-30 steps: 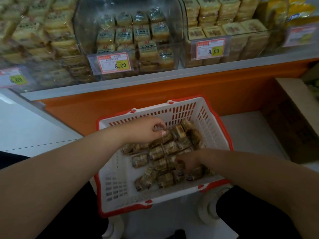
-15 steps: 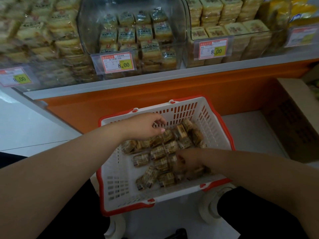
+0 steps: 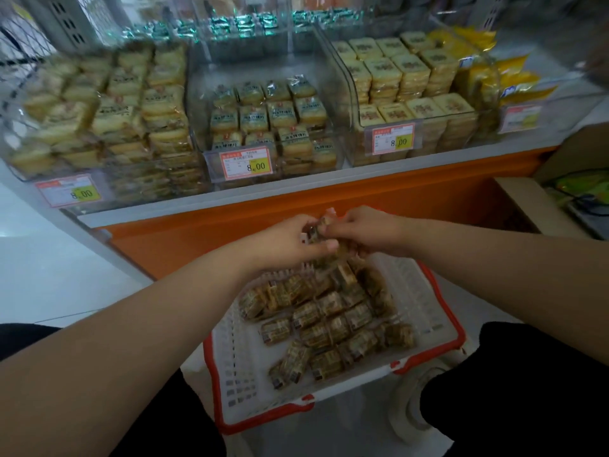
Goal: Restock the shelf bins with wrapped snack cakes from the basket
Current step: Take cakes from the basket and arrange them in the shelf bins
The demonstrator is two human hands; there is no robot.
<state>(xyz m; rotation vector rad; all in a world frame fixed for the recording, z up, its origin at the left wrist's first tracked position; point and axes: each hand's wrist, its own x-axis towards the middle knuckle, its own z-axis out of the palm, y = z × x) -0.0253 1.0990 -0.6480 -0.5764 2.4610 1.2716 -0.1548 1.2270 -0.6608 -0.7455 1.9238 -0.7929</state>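
Both hands up over the basket's far rim, sharing a small bunch of wrapped snack cakes.

My left hand [image 3: 290,240] and right hand [image 3: 365,230] curl their fingers round the held cakes [image 3: 324,230], count blurred; my arms hide the rim at 12 o'clock. Roughly twenty loose cakes [image 3: 324,319] lie in the white, red-trimmed basket [image 3: 237,364]. Three clear shelf bins [image 3: 263,127] with 8.00 price tags [image 3: 246,163] stand beyond; cardboard box [image 3: 527,206] at 2 o'clock.
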